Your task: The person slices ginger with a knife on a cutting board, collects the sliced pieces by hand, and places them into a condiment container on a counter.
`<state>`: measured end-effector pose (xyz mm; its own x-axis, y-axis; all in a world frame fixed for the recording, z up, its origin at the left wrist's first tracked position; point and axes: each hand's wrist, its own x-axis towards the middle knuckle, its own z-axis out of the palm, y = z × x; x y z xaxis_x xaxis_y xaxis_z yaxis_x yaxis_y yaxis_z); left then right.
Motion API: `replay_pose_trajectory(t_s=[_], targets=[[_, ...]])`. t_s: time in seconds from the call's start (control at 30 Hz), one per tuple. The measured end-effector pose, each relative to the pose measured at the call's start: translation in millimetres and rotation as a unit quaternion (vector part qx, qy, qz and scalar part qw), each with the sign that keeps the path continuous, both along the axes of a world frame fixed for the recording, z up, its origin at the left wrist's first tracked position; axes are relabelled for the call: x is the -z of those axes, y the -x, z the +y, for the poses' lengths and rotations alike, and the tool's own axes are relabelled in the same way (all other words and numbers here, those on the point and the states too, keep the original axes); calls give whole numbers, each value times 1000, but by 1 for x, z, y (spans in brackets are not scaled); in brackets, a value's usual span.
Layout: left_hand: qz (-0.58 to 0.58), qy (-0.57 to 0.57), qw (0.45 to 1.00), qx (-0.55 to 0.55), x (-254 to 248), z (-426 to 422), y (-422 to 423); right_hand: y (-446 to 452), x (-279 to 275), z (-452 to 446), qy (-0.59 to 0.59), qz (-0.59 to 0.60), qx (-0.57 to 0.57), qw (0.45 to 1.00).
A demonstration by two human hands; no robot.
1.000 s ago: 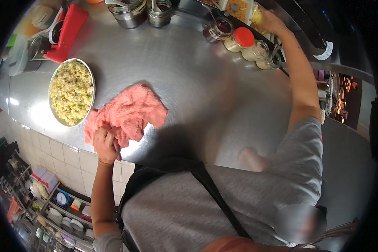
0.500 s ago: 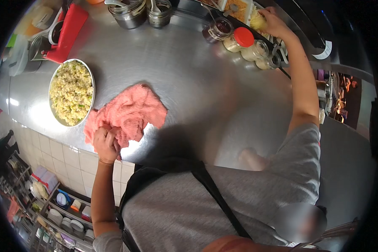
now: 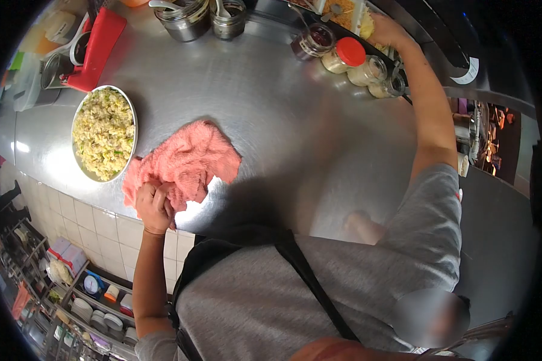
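Note:
My left hand (image 3: 154,207) is closed on the near left edge of a crumpled pink cloth (image 3: 193,157), which lies on the steel counter (image 3: 271,114). Just behind the cloth, at the left, stands an oval white plate heaped with fried rice (image 3: 104,133). My right hand (image 3: 389,31) reaches to the top right, over a tray of pale yellow shreds (image 3: 367,24). Its fingertips are hidden among the trays, so what they hold cannot be made out.
Near my right forearm stand a red-lidded jar (image 3: 348,54), a dark sauce jar (image 3: 313,42) and open glass jars (image 3: 367,71). Two spooned jars (image 3: 185,21) are at the back. A red holder (image 3: 99,51) stands at the left; shelves with bowls (image 3: 96,319) are below.
My right hand lifted slightly off the yellow shreds, then went back down among the trays. My left hand and the cloth have stayed in place.

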<state>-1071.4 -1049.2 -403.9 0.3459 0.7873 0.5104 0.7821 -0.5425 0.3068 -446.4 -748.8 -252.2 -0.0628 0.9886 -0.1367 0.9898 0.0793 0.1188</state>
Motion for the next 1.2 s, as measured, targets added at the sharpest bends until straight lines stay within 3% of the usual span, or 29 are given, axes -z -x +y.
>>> replay_pose_trajectory(t_s=[0.1, 0.2, 0.3, 0.5, 0.6, 0.7, 0.8, 0.9, 1.2], targets=[[1, 3, 1000, -1, 0, -1, 1, 25, -8, -14, -19, -24, 51, 998], [5, 5, 1000, -4, 3, -1, 1, 33, -2, -23, -142, -99, 52, 983], [11, 2, 1000, -5, 3, -1, 2, 39, 4, -28, -269, -89, 12, 959], [12, -1, 1000, -1, 4, -1, 3, 49, -3, -28, -263, -119, 2, 957], [9, 0, 1000, 0, 4, -1, 3, 43, -11, -33, -166, -172, 6, 971], [0, -4, 1000, 3, 3, 0, 1, 22, -25, -37, -97, 27, -13, 995], [-1, -9, 1000, 3, 1, -1, 1, 2, -38, -31, 3, 139, 1, 990], [3, -13, 1000, 4, 3, 0, 1, -22, -31, -27, -34, 50, -81, 995], [4, -8, 1000, 2, 4, -1, 3, 29, -31, -67, -44, -91, -60, 993]])
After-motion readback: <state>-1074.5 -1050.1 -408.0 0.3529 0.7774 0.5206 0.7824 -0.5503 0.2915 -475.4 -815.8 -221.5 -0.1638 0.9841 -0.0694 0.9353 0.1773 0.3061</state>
